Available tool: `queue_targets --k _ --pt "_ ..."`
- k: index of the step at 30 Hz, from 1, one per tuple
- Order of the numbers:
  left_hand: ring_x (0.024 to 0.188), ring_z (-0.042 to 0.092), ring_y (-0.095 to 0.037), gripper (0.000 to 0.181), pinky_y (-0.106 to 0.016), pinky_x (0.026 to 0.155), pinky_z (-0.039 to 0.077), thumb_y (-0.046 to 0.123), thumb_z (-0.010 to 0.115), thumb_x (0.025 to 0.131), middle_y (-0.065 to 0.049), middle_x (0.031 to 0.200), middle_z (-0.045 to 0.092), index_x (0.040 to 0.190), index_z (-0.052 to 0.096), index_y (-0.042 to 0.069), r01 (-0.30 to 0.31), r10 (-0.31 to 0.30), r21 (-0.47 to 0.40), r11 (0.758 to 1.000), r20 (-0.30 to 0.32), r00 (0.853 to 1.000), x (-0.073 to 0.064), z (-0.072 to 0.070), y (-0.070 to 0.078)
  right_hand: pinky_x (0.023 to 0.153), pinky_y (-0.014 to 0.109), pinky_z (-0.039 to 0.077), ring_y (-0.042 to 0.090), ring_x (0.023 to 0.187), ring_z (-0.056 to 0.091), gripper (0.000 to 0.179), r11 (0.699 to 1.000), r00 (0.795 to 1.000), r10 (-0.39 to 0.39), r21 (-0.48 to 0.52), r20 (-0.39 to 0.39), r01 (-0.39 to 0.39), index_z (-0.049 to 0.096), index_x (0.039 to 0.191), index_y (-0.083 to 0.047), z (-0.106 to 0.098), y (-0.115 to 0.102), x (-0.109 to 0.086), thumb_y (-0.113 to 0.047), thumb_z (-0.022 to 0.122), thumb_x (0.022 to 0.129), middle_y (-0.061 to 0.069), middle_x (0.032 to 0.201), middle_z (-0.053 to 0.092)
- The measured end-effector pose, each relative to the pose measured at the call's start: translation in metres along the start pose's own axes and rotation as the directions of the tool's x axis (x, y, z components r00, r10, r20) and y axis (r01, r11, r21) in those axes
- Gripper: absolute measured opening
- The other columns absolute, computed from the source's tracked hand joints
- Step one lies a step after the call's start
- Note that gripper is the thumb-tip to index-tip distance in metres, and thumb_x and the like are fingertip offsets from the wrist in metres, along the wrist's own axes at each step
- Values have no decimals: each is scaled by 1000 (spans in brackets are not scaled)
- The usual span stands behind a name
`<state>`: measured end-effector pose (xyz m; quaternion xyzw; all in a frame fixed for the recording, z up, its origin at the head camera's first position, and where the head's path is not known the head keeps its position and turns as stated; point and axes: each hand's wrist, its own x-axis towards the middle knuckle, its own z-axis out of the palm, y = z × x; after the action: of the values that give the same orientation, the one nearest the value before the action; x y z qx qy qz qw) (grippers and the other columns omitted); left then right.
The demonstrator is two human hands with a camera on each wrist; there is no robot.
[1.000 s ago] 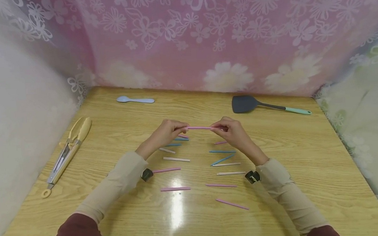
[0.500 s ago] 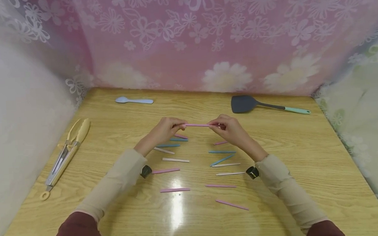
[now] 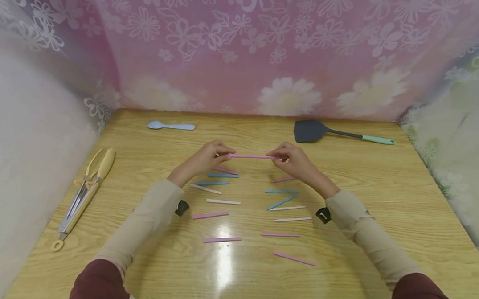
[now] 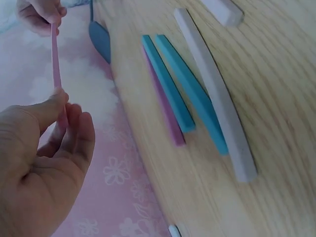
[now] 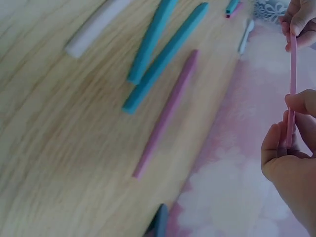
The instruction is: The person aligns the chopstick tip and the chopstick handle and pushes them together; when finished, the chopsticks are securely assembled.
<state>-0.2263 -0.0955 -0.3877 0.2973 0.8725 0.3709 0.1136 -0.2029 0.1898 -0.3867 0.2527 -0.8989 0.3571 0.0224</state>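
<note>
A thin pink stick is held up level above the far part of the table, stretched between both hands. My left hand pinches its left end between thumb and fingers. At the other end, my right hand pinches it in the same way. In the left wrist view, blue sticks, a pink stick and a white faceted stick lie below the left hand. Two blue sticks and a pink stick lie near the right hand in the right wrist view.
Pink, blue and white sticks lie in two loose columns on the wooden table. A light blue spoon and a dark spatula lie along the back; yellow-handled tongs lie at left. A floral curtain hangs behind.
Both hands have risen slightly toward the back with the pink stick and moved a little apart, so a longer stretch of it shows. The sticks on the table have not moved.
</note>
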Motion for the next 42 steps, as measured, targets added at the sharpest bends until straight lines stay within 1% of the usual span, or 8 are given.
queue_targets --k 4,7,11,16,20,23,35,42 --pt "100 59 -25 27 -36 88 51 8 56 96 -14 115 62 120 63 0 -22 22 0 1000 30 999 5 -1 -11 70 30 49 22 80 57 15 998 998 57 -1 26 -57 72 101 1 6 12 4 -3 65 88 12 89 63" --pt "105 58 -27 24 -38 90 50 5 57 95 -16 117 62 116 66 -1 -12 13 -11 1000 65 998 9 1 -19 70 30 50 22 79 57 14 996 994 84 -15 65 -83 72 99 1 13 24 5 -3 66 87 12 87 64" --pt "105 57 -25 23 -35 89 50 7 58 95 -14 117 62 115 67 2 47 -43 -33 998 109 993 13 9 -29 72 33 51 21 79 59 13 992 986 128 -26 111 -125 73 99 0 25 37 6 -3 66 87 11 88 65" --pt "104 57 -22 24 -31 87 50 8 60 94 -13 118 62 116 67 1 147 -127 -117 982 166 978 13 21 -40 74 35 50 22 83 59 15 984 969 177 -30 172 -175 73 101 -1 34 44 4 -8 65 90 11 92 66" --pt "99 60 -19 24 -28 84 51 9 61 93 -13 114 65 114 67 0 127 -116 -65 990 159 981 15 28 -47 76 35 49 21 84 57 17 980 958 199 -36 208 -196 72 103 -1 36 44 3 -10 64 91 11 94 65" --pt "94 60 -18 22 -28 82 51 9 62 93 -12 111 67 112 68 0 108 -101 -40 993 150 983 18 28 -48 74 35 49 21 83 57 17 981 958 195 -51 212 -189 72 103 -1 35 44 4 -8 64 91 11 93 66" --pt "85 56 -16 19 -25 74 48 8 60 94 -10 105 67 109 70 2 135 -132 -6 991 143 981 28 21 -48 66 28 44 18 75 53 14 981 962 189 -72 197 -178 73 99 0 29 46 17 -6 65 89 11 88 66" --pt "91 57 -19 19 -29 80 49 7 62 93 -11 107 65 110 69 2 119 -122 32 992 133 984 30 17 -47 69 31 46 19 78 55 14 981 961 189 -82 200 -176 73 100 -1 27 46 21 -7 65 90 11 91 67"
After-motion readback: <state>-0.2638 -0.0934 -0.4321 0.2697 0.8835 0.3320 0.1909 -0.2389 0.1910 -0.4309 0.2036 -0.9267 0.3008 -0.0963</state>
